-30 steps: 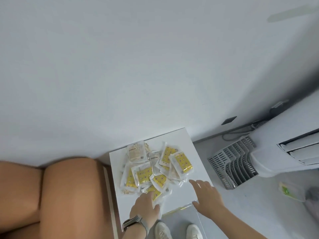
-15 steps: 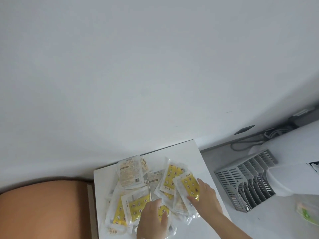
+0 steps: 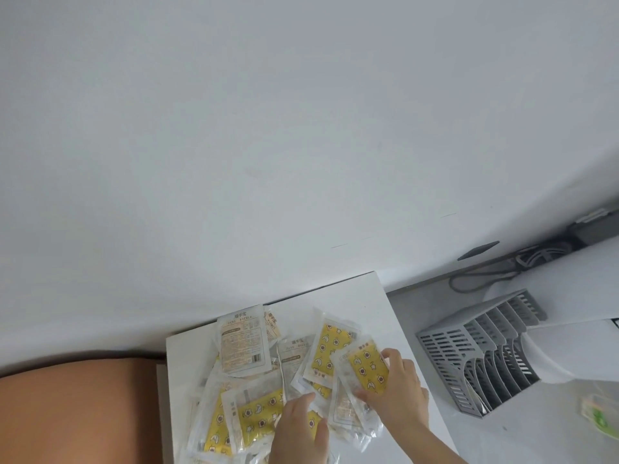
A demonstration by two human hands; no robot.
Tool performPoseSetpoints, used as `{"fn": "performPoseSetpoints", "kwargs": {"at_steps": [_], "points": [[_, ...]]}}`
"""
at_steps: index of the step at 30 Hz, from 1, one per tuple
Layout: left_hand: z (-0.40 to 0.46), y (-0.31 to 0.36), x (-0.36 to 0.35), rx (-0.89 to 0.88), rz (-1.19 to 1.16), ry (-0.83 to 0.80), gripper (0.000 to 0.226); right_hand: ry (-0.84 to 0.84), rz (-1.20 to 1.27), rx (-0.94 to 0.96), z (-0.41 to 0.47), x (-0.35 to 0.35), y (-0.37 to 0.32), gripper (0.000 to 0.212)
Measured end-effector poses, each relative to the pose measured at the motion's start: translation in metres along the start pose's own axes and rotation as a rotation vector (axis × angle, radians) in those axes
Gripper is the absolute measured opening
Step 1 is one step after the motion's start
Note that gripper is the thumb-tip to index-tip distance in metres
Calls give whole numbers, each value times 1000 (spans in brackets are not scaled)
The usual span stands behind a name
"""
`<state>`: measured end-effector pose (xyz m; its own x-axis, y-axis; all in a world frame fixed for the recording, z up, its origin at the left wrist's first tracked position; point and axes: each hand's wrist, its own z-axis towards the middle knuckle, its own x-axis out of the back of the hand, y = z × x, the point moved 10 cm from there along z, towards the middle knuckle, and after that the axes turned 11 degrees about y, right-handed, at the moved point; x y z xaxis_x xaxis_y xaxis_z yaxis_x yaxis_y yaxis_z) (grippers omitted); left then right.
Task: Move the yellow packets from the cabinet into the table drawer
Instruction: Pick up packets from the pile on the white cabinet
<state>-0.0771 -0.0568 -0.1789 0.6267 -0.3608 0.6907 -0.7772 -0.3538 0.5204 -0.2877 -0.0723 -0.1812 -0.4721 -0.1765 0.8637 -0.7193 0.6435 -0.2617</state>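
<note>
We look down on a white cabinet top (image 3: 368, 296) set against a pale wall (image 3: 268, 128), with yellow packets (image 3: 330, 353) heaped over it, some face up and some showing their printed backs. Our right hand (image 3: 397, 393) lies on the rightmost packet (image 3: 366, 370): fingers curved along its right edge, thumb pressed against its lower edge, so the packet is pinched between them. Our left hand (image 3: 299, 433) rests flat on the heap near the lower edge of view, its fingers loosely extended and touching a face-up packet (image 3: 258, 416); whether it grips anything we cannot tell. A brown rounded surface (image 3: 77, 410) borders the cabinet on the left. On the floor to the right stands a grey slotted rack (image 3: 469, 356), beside a white appliance (image 3: 569, 329).
</note>
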Motion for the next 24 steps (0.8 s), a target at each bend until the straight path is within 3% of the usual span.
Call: {"fn": "performPoseSetpoints", "kwargs": {"at_steps": [5,9,10,11,15,20,24], "points": [[-4,4,-8,22,-38,-8,49,-34,217,-45,-3,-8,1,79],[-8,6,-8,144,-196,7,38,-136,429,-71,-11,-12,-1,17],[-9,7,-11,172,-235,-18,42,-162,511,-78,-16,-10,-3,12],[-10,10,-12,174,-264,-39,44,-200,600,-92,-23,-9,-6,12],[-15,26,-11,186,-536,-112,17,-363,853,-158,-55,-10,-15,17],[-16,27,-11,372,-954,-164,8,-466,1037,-180,-71,-11,-22,23],[-15,20,-7,472,-1093,-109,30,-523,931,41,-75,-1,-44,37]]}}
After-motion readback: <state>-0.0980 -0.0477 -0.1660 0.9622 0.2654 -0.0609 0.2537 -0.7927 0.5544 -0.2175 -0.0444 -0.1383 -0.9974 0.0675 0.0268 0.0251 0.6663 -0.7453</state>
